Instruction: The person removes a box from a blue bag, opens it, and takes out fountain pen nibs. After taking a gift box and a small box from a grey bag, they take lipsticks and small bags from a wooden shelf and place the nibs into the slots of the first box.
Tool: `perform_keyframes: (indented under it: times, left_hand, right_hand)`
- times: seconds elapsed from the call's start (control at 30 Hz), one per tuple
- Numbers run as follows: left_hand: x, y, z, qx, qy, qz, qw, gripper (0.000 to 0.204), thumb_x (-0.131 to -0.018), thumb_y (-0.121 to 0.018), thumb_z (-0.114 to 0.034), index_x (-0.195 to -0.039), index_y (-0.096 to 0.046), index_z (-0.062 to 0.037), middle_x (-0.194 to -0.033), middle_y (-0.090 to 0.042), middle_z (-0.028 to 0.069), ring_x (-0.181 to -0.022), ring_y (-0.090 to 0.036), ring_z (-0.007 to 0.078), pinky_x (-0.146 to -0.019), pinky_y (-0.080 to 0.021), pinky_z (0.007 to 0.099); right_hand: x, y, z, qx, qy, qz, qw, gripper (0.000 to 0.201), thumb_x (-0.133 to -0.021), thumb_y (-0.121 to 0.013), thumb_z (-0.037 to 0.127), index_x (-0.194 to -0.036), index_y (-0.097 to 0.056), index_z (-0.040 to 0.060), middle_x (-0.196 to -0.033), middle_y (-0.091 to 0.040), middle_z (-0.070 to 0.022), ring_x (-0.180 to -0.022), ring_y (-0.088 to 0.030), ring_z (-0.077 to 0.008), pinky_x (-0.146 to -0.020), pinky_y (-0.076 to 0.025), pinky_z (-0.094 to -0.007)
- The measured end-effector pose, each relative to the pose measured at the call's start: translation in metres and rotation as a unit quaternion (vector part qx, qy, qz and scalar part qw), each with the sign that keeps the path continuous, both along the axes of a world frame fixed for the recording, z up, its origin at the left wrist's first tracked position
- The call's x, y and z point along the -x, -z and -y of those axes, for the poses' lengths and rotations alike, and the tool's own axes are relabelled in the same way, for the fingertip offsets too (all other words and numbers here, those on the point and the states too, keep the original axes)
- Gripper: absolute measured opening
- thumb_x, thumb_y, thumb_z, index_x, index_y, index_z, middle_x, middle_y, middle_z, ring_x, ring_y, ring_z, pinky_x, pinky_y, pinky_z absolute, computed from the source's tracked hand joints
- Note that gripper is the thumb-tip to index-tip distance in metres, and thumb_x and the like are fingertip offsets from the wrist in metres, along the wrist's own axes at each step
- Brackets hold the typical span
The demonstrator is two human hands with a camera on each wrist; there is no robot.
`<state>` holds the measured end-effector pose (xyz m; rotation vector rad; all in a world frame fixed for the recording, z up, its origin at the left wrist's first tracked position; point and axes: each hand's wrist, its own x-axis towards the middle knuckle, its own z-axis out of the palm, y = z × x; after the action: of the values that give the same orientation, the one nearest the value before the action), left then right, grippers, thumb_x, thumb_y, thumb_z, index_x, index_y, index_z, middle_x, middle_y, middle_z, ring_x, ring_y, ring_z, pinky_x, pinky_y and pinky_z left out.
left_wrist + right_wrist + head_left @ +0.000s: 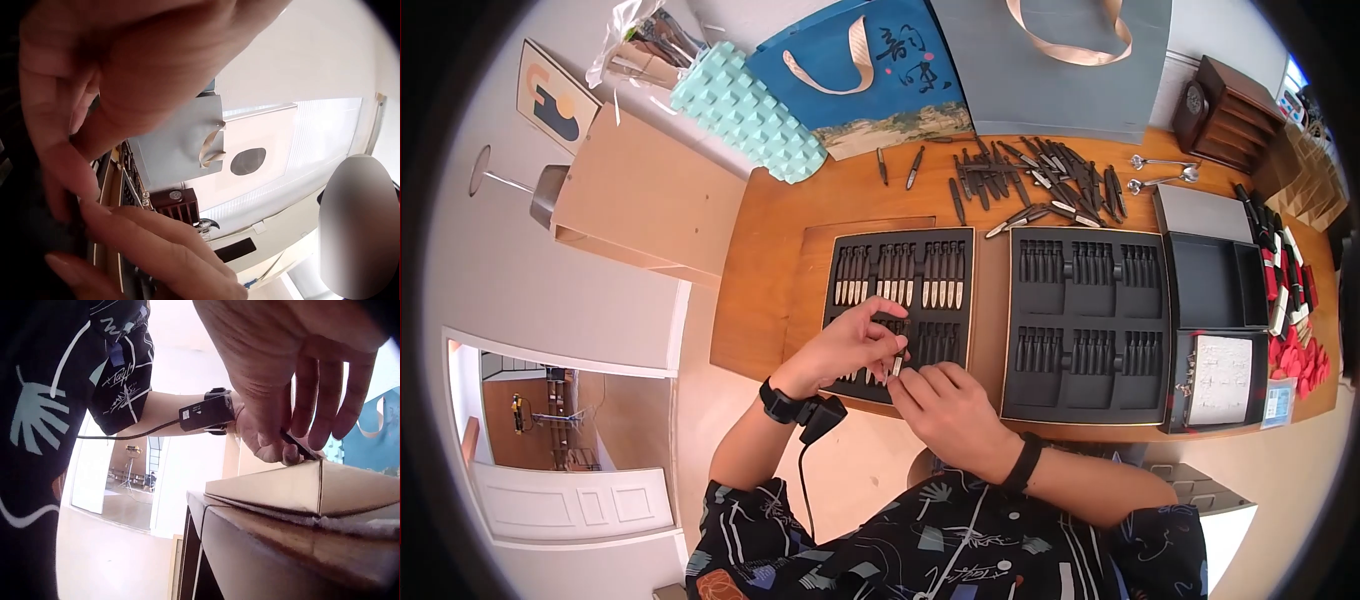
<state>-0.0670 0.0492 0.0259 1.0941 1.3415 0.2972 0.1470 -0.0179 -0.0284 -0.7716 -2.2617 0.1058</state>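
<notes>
Both hands meet over the left black tray [866, 240], whose slots hold dark pen-like pieces with silver ends. The left hand [850, 345] pinches a similar slim piece [899, 362] between thumb and fingers. From the lower right, the right hand [955, 410] has its fingertips at the lower end of that piece. In the right wrist view the dark piece [300, 445] lies between the fingers of the right hand [300, 369] and the left hand [265, 439]. Fingers hide much of it in the left wrist view, where the left hand [125, 69] is close to the right hand [169, 250].
A second black tray [1090, 314] with dark pieces lies to the right. Behind are a pile of loose pieces [1055, 180], metal tools [1162, 172] and two paper bags [870, 80]. An open box [1215, 280] and red items [1300, 362] sit at the far right.
</notes>
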Motion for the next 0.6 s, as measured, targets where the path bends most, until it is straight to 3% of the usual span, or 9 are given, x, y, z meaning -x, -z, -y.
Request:
perform_keyframes:
  times: [0.07,0.23,0.33,0.4,0.43,0.5,0.6]
  left_hand:
    - [-0.002,0.003,0.002,-0.001,-0.006,-0.016,1.0,0.039,-0.106,-0.067,-0.014,-0.136,-0.046,-0.0031,-0.092,-0.072,0.008,-0.071,-0.067,0.0101,-0.062,-0.057,0.0247]
    - [-0.004,0.003,0.002,-0.013,-0.018,-0.034,0.999,0.038,-0.105,-0.067,-0.012,-0.133,-0.042,-0.0025,-0.086,-0.072,0.01,-0.066,-0.067,0.0118,-0.059,-0.057,0.0271]
    - [-0.01,-0.01,-0.004,-0.019,0.036,-0.115,0.993,0.04,-0.104,-0.071,-0.013,-0.132,-0.044,-0.0031,-0.078,-0.07,0.0048,-0.066,-0.068,0.0105,-0.06,-0.056,0.0253]
    - [-0.011,-0.016,-0.008,-0.091,0.085,-0.234,0.964,0.041,-0.099,-0.078,-0.018,-0.125,-0.05,-0.0034,-0.07,-0.068,0.0051,-0.063,-0.068,0.0119,-0.059,-0.054,0.0277]
    - [-0.006,-0.01,-0.011,-0.091,0.085,-0.232,0.965,0.041,-0.099,-0.078,-0.018,-0.125,-0.05,-0.0034,-0.07,-0.068,0.0051,-0.063,-0.068,0.0119,-0.059,-0.054,0.0277]
    - [0.006,0.005,-0.017,-0.242,0.185,-0.278,0.911,0.046,-0.09,-0.087,-0.028,-0.115,-0.055,-0.005,-0.065,-0.066,0.0064,-0.062,-0.068,0.0155,-0.057,-0.052,0.0313]
    - [0.003,0.01,-0.017,-0.276,0.215,-0.3,0.887,0.052,-0.082,-0.092,-0.035,-0.107,-0.056,-0.0071,-0.063,-0.063,0.007,-0.061,-0.068,0.0221,-0.056,-0.048,0.0363]
  right_hand:
    - [0.004,0.006,0.0,0.019,-0.006,0.011,1.0,0.033,-0.079,-0.068,0.013,-0.108,-0.071,-0.0009,-0.1,-0.065,-0.0078,-0.094,-0.066,-0.0236,-0.088,-0.053,-0.0363]
    - [0.008,0.003,-0.004,0.0,-0.01,0.029,1.0,0.026,-0.081,-0.067,0.013,-0.102,-0.072,-0.0007,-0.095,-0.064,-0.0077,-0.094,-0.064,-0.0219,-0.091,-0.051,-0.0341]
    - [0.012,0.005,-0.005,0.003,-0.006,0.02,1.0,0.028,-0.08,-0.067,0.013,-0.103,-0.071,-0.0021,-0.098,-0.066,-0.0091,-0.094,-0.066,-0.0231,-0.091,-0.052,-0.035]
    - [0.015,0.007,-0.006,0.009,-0.004,0.012,1.0,0.031,-0.079,-0.067,0.012,-0.105,-0.071,-0.0035,-0.101,-0.068,-0.0104,-0.094,-0.067,-0.0242,-0.091,-0.053,-0.0358]
    - [0.017,0.009,-0.006,-0.003,-0.001,0.015,1.0,0.027,-0.08,-0.067,0.013,-0.102,-0.071,-0.0022,-0.097,-0.067,-0.0099,-0.093,-0.066,-0.0232,-0.091,-0.052,-0.035]
    - [0.018,0.01,-0.006,-0.014,0.001,0.019,1.0,0.023,-0.081,-0.067,0.013,-0.098,-0.072,-0.0009,-0.094,-0.067,-0.0094,-0.093,-0.065,-0.0222,-0.091,-0.051,-0.0342]
    - [0.021,0.014,-0.004,0.009,-0.005,0.037,0.999,0.024,-0.08,-0.067,0.014,-0.098,-0.072,-0.0015,-0.093,-0.067,-0.0101,-0.092,-0.064,-0.0231,-0.09,-0.051,-0.0344]
